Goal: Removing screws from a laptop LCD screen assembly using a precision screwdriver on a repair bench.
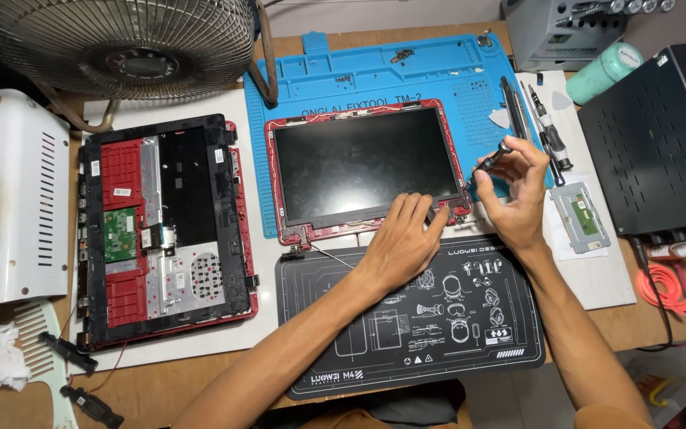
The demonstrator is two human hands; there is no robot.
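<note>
A red-framed laptop screen panel [367,163] lies face up on a blue work mat [375,75]. My left hand [402,242] rests flat on the panel's lower right edge, fingers spread over the frame. My right hand [518,191] grips a black screwdriver [492,159], its tip pointing down at the panel's right lower corner. A black mat with white drawings [414,318] lies under my forearms.
An opened red and black laptop base [164,230] lies at the left on a white sheet. A fan [121,44] stands at the back left, a black perforated box [653,135] at the right. Tools [545,127], a touchpad part [581,216], a green bottle [603,71] and orange cable [664,286] lie at the right.
</note>
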